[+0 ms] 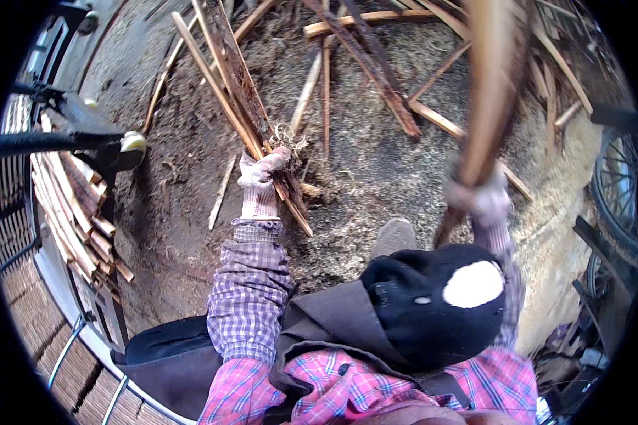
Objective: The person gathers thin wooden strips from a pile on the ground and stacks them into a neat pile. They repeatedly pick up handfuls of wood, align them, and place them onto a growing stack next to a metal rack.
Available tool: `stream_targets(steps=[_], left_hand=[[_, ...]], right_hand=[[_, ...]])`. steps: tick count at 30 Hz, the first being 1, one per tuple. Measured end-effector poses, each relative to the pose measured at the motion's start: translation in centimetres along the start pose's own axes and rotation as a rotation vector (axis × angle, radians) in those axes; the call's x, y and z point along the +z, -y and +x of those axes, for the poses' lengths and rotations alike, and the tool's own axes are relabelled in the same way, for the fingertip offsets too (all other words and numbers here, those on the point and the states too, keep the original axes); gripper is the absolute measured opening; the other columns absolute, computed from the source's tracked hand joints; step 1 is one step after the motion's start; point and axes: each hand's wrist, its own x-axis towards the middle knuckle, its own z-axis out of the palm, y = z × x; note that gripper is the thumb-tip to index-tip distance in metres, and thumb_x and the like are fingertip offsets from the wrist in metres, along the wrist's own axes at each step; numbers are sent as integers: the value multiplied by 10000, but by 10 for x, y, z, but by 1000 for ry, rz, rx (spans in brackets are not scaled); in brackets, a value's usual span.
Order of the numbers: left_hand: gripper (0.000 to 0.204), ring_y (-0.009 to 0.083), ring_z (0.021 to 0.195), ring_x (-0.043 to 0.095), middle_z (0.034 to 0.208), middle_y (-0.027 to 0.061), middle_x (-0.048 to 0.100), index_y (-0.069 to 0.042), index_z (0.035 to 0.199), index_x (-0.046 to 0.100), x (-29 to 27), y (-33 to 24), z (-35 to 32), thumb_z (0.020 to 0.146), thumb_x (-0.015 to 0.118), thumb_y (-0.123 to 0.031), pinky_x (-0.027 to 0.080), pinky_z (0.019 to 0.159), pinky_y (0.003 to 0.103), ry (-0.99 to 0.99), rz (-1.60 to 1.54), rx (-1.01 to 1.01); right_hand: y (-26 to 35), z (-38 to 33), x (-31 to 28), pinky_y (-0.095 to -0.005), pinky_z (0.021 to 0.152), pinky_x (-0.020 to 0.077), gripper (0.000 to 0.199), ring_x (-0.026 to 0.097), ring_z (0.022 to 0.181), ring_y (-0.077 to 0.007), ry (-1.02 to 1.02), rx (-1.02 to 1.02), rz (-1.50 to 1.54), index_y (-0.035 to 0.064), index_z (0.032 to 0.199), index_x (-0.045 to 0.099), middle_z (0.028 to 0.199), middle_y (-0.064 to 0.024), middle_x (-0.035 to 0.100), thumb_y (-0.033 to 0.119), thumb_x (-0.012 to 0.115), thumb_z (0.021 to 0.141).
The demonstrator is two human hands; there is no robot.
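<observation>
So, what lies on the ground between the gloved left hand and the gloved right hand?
In the head view, between the left hand and the right hand lies only sawdust-covered ground with scattered thin sticks.

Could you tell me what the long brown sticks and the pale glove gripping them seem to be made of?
The long brown sticks look like rough split wood, given the splintered, fibrous surfaces. The pale glove on the left hand looks like knitted cotton, judging by its ribbed cuff, though soiled.
</observation>
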Motion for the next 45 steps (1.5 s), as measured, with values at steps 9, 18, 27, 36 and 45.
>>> stream_targets(steps=[9, 18, 27, 36, 45], left_hand=[[573, 248, 1003, 502, 1119, 185, 490, 25, 1238, 372, 83, -54, -19, 830, 538, -342, 395, 907, 353, 57, -178, -52], [668, 283, 1236, 381, 1297, 168, 439, 24, 1268, 417, -36, -3, 28, 696, 637, -242, 260, 1070, 432, 440, -128, 225], [583, 227, 1082, 491, 1158, 121, 530, -4, 1191, 490, 29, -28, 10, 723, 657, -310, 361, 979, 360, -53, -71, -135], [359, 171, 830, 574, 884, 64, 589, -25, 1036, 547, 14, -68, -2, 796, 637, -276, 484, 788, 293, -185, 92, -157], [279, 138, 777, 558, 844, 27, 573, -40, 930, 577, -36, -70, 7, 796, 646, -275, 471, 721, 285, -387, 269, -67]], right_hand=[[123, 89, 162, -421, 809, 487, 743, 567, 961, -305, 789, 81, -37, 27, 1295, 230, 1102, -214, 506, 342, 626, 750], [18, 49, 111, -326, 1044, 295, 725, 353, 1252, -248, 313, 23, 165, -25, 1314, 315, 1332, -202, 368, 345, 634, 779], [-177, -52, -60, -413, 967, 344, 472, 468, 1085, -267, 209, 672, -905, 170, 1146, 534, 1139, -92, 528, 267, 657, 701], [-254, -195, -90, -278, 630, 510, 212, 578, 804, -234, -731, 930, 715, 12, 981, 527, 922, -124, 564, 54, 552, 774], [-179, 147, -233, -335, 795, 429, 593, 599, 914, -238, -586, 447, -745, 131, 1127, 578, 969, -122, 634, 567, 592, 725]])
